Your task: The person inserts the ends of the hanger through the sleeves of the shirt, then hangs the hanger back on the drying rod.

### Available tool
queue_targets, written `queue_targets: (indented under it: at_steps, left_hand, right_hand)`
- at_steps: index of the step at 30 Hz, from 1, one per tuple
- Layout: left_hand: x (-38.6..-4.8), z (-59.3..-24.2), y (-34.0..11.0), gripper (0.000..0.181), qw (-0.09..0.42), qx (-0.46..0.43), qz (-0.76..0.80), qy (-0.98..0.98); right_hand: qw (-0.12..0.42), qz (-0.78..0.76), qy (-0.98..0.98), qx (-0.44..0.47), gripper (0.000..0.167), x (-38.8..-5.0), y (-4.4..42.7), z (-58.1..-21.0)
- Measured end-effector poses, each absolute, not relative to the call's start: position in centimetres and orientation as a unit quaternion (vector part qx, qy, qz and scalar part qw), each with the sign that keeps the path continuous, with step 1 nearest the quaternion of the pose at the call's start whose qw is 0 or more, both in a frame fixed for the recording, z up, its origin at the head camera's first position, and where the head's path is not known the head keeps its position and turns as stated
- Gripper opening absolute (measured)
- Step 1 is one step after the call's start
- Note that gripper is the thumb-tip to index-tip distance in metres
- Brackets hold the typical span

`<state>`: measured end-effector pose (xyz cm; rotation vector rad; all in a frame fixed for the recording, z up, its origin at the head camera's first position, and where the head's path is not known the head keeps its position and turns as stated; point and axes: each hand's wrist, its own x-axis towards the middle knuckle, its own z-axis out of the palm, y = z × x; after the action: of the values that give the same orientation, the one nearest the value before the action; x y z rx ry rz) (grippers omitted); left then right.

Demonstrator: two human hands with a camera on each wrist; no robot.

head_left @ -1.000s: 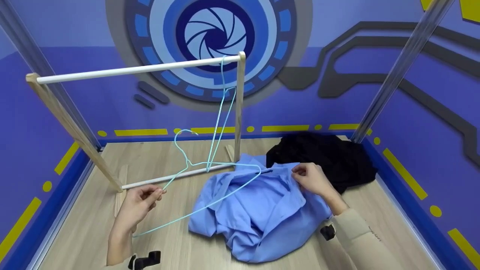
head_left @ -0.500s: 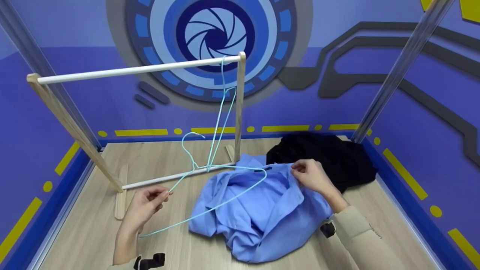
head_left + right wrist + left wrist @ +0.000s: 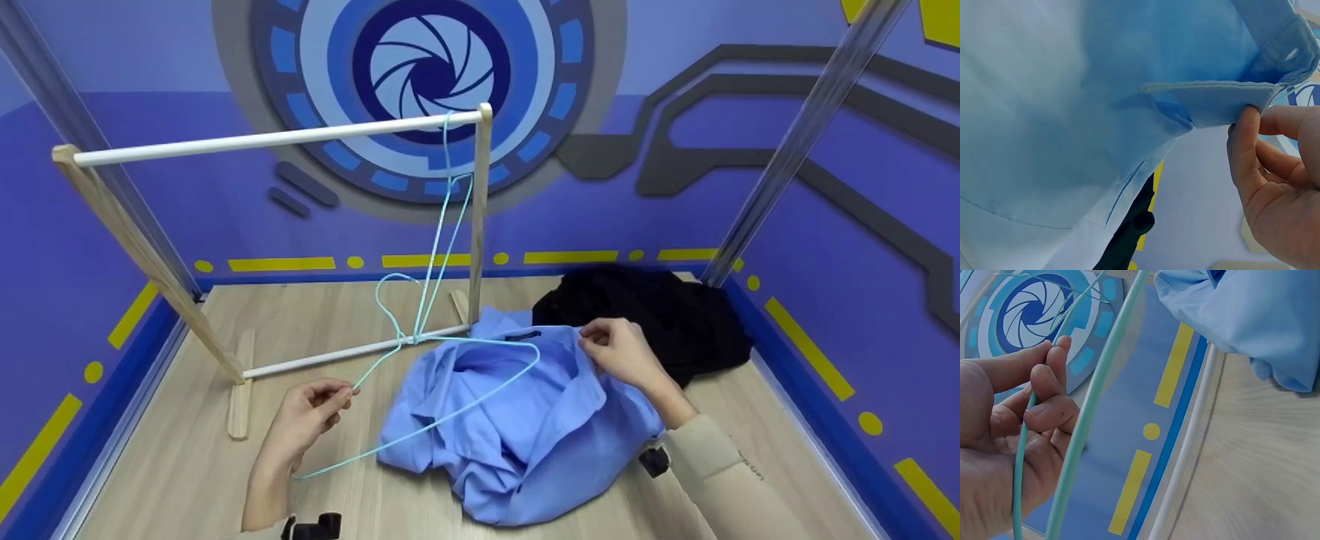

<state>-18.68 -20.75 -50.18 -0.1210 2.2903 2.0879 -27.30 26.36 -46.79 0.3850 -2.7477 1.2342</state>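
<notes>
Between thumb and fingers, my left hand (image 3: pixel 311 416) pinches one arm of a light-green wire hanger (image 3: pixel 480 395). The hanger's hook points up, and its right end lies over the opening of a blue shirt (image 3: pixel 517 450). In the left wrist view the hanger's wire (image 3: pixel 1081 422) passes along the palm and in front of it. My right hand (image 3: pixel 622 356) pinches the shirt's collar edge. The right wrist view shows thumb and fingertips on the collar (image 3: pixel 1219 101), with a buttonhole near its corner. The shirt is heaped on the table, its lower folds bunched together.
A rack with a white top rail (image 3: pixel 277 140) and wooden posts stands at the back left. From its right end hangs a second light-green hanger (image 3: pixel 437 247). Black cloth (image 3: pixel 645 315) lies heaped behind the shirt at right. Blue printed walls (image 3: pixel 675 217) enclose the table.
My left hand has carried the hanger to the right and slightly down, so its end reaches further over the shirt. The right hand has shifted only slightly left and up, still holding the collar.
</notes>
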Motion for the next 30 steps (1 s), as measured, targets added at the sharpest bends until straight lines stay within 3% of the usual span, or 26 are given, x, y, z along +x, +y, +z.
queue_targets:
  at_steps: [30]
  left_hand:
    - [-19.0, -52.3, -19.0, 0.019, 0.054, 0.007, 0.688, 0.724]
  right_hand:
    - [0.032, 0.417, -0.898, 0.135, 0.013, -27.0, 26.0, -46.9]
